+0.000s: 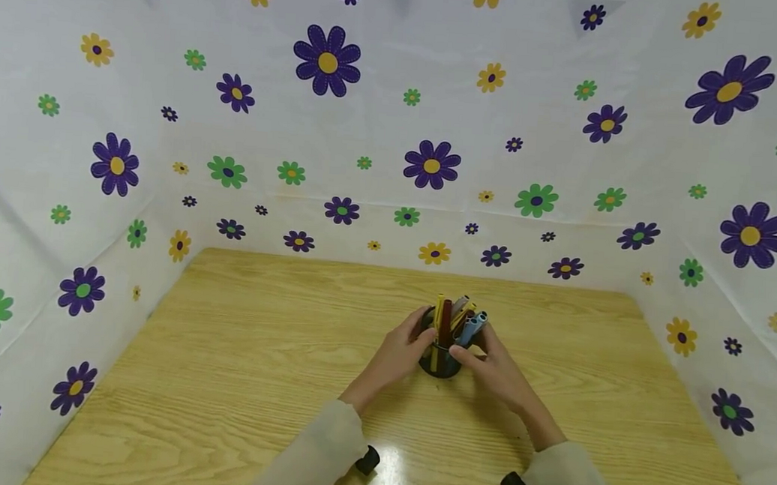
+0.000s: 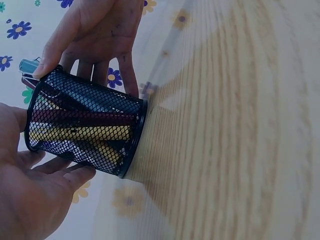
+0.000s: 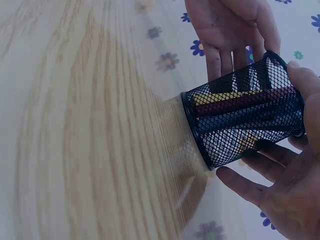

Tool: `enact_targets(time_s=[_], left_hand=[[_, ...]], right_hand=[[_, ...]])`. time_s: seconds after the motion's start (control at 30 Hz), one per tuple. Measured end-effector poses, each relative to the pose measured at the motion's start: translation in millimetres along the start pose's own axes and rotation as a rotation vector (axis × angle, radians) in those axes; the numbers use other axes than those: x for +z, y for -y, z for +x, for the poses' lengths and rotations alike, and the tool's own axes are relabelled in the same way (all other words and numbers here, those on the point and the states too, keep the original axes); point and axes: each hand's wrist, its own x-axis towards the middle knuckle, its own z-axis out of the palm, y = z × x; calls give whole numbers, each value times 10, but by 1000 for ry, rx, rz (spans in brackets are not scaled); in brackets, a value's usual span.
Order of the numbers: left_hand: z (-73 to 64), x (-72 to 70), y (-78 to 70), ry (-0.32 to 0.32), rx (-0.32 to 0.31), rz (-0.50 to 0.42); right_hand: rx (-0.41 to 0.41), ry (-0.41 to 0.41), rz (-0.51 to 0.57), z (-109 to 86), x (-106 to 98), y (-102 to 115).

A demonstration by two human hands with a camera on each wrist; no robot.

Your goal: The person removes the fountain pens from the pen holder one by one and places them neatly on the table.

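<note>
A black mesh pen cup (image 1: 444, 366) stands upright on the table, filled with markers. Dark red (image 1: 446, 323), yellow (image 1: 440, 306) and light blue (image 1: 471, 328) ones stick out of its top. My left hand (image 1: 399, 352) holds the cup's left side, thumb near the rim. From the opposite side my right hand (image 1: 496, 364) grips it, its thumb at the front of the rim. Through the mesh (image 2: 87, 105) in the left wrist view, the markers' barrels show. Low on the cup (image 3: 240, 115), fingers reach along its sides in the right wrist view.
The wooden table (image 1: 252, 353) carries the cup right of its middle. White cloth walls (image 1: 370, 121) with printed flowers rise behind it and on both sides. A small black piece sits at each sleeve cuff (image 1: 342, 427).
</note>
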Motion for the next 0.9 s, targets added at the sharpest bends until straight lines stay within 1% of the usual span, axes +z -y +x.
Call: enact_targets(time_s=[0.1,0.27,0.53,0.73,0.9], left_hand=[[-23,-59,18,-4,-3,-8],[-85,-168,46,-14,-24,-7],[-161,-348,98,-30,-36,25],[-230,-489,140,-50,-62,33],[-307,-621,194,-42,-58,20]], right_hand=[[-9,-7,-1,24,68,36],[3,-16,-6,66,197,77],[17,-3,27,123,395,169],[9,16,51,178,530,255],[-1,39,72,229,630,281]])
